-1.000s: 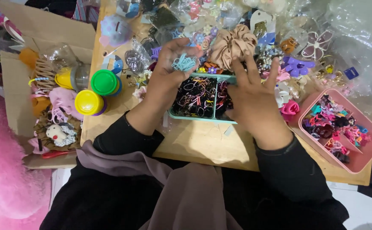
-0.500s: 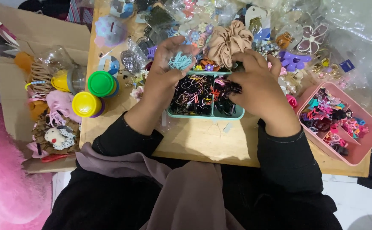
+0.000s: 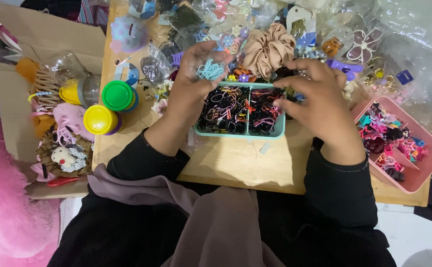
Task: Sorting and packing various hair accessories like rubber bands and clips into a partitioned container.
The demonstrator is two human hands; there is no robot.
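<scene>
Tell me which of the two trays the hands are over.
The teal tray, full of small hair ties, lies under both hands. The pink tray sits apart at the table's right edge.

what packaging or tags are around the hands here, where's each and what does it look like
Clear plastic bags: crumpled, far right of the table.
White card tag: top centre behind the beige scrunchie, rounded top, holding small clips.
Small clear bag: crinkled, just beyond the left hand.
Cardboard box: brown, flaps open, left of the table.
No screens or signs.
</scene>
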